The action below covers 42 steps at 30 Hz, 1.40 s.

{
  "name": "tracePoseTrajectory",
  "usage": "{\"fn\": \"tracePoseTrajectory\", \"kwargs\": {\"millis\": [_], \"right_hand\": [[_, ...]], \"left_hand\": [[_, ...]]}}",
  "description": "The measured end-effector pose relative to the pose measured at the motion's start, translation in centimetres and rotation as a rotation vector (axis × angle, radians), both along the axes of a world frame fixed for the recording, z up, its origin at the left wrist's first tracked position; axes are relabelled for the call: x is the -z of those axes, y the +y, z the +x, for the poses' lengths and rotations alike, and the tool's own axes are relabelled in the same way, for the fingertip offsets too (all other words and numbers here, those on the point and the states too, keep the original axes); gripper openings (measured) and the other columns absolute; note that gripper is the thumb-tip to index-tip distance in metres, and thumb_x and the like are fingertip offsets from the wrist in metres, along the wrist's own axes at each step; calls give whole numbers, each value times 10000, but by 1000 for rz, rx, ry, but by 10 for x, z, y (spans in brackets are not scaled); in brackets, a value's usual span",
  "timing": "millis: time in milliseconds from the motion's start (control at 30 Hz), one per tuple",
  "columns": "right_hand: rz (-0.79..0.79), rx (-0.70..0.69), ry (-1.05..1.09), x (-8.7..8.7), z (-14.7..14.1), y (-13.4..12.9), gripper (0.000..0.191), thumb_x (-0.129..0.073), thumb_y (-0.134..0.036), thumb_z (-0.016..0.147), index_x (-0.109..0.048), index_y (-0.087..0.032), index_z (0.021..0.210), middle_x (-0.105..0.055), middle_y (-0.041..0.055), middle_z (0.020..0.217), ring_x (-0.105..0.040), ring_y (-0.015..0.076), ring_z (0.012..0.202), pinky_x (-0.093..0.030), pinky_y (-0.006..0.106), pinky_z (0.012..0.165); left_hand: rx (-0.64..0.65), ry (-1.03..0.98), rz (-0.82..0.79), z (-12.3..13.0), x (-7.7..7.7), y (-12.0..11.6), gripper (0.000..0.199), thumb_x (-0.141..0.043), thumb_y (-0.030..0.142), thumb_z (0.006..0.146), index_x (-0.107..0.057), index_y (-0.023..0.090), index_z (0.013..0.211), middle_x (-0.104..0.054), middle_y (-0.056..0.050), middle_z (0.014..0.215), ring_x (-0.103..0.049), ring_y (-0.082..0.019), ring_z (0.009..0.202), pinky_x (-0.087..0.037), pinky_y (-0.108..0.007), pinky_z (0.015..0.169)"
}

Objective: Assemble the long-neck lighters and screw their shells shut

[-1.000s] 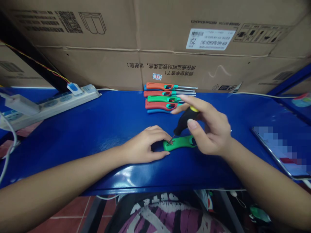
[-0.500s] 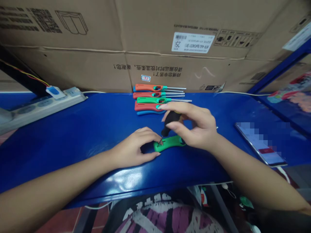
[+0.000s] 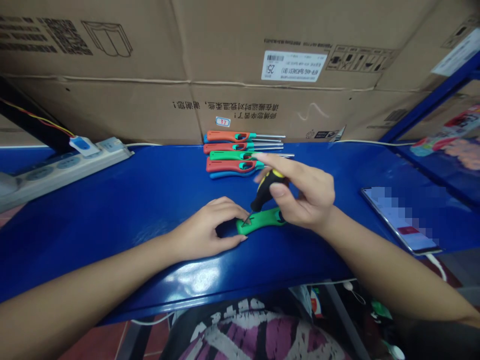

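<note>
A green lighter [image 3: 262, 221] lies flat on the blue table [image 3: 150, 190]. My left hand [image 3: 210, 229] grips its left end between thumb and fingers. In my right hand [image 3: 305, 195] is a small screwdriver [image 3: 267, 191] with a black and yellow handle, held at a tilt. Its tip touches the left end of the green lighter, near a dark slot. My right hand hides the lighter's right end. Behind, several lighters lie stacked side by side, among them an orange one [image 3: 225, 136], a green one [image 3: 228, 156] and a red one [image 3: 225, 165].
A power strip [image 3: 67, 167] with a plug [image 3: 84, 146] lies at the left. At the right a phone [image 3: 401, 220] rests with a white cable. A large cardboard box [image 3: 142, 110] stands along the back edge.
My right fingers have shifted around the screwdriver handle, which shows more yellow and leans further right. My left hand and the green lighter look nearly unchanged.
</note>
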State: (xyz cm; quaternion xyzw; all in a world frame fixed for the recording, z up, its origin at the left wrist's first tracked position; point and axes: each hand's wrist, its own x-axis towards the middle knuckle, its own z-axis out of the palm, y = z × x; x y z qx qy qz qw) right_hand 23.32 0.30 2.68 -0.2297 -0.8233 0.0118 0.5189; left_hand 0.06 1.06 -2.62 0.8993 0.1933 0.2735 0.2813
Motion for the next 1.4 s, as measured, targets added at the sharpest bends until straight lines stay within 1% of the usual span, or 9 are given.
{"fn": "tracePoseTrajectory", "kwargs": {"millis": [133,300,467,667,800,967,1167,1300,1400], "right_hand": [[-169,-125,-26,-3,-1,-5,419,-474,-187,1029,-558,-148,1438,-753,100,1226,-756,181,960,-628,321,860],[146,39,-60,-3,-2,-3,311,-695,-289,949,-679,-182,1240,-793,65,1045,-742,171,838,-617,291,803],[-175,-112,-21,-4,-3,-1,404,-466,-205,1046,-551,-188,1441,-748,77,1218,-734,182,1022,-625,329,848],[137,-11,-70,-4,-1,1,327,-607,-325,1005,-655,-190,1299,-786,59,1038,-725,166,804,-626,334,805],[-176,-115,-51,-6,-2,-1,380,-391,-211,1064,-580,-184,1393,-746,86,1203,-736,160,892,-622,359,845],[127,-17,-94,-7,1,-1,251,-680,-264,955,-699,-169,1187,-758,42,899,-705,154,805,-601,280,755],[-256,-164,-63,-7,-1,-2,398,-464,-219,1051,-550,-192,1438,-730,80,1243,-731,152,921,-622,298,774],[72,-70,-25,-6,-1,-1,300,-764,-284,897,-707,-174,1171,-773,51,968,-704,165,809,-610,300,751],[-93,-110,-44,-6,-2,-3,338,-572,-260,1013,-633,-186,1337,-757,73,1079,-711,156,822,-611,286,694]], "left_hand": [[-9,3,23,0,0,0,216,-726,249,908,-670,189,1107,-731,-54,1079,-660,-200,1049,-525,-352,967],[-9,-13,36,1,1,0,201,-716,242,916,-664,201,1106,-739,-52,1103,-666,-207,1085,-524,-353,979],[-9,3,28,1,0,0,228,-728,248,907,-673,190,1120,-734,-53,1070,-664,-200,1037,-526,-345,961],[1,-1,24,1,0,0,206,-716,237,917,-666,192,1112,-734,-50,1089,-659,-191,1050,-517,-343,977],[-8,12,13,1,-1,0,222,-723,251,915,-669,190,1123,-729,-60,1077,-658,-202,1038,-526,-359,963],[-6,-6,0,0,1,0,194,-721,256,916,-671,196,1093,-730,-54,1072,-659,-204,1045,-521,-364,969],[-36,7,-8,1,1,-1,226,-772,323,882,-685,199,1049,-715,-45,989,-656,-207,966,-526,-358,900],[-25,-2,16,1,1,-1,227,-763,305,893,-666,198,1068,-726,-48,1047,-661,-203,1006,-514,-356,930],[-21,-3,15,1,1,0,226,-764,319,894,-670,199,1062,-724,-42,1036,-663,-203,1007,-506,-361,944]]}}
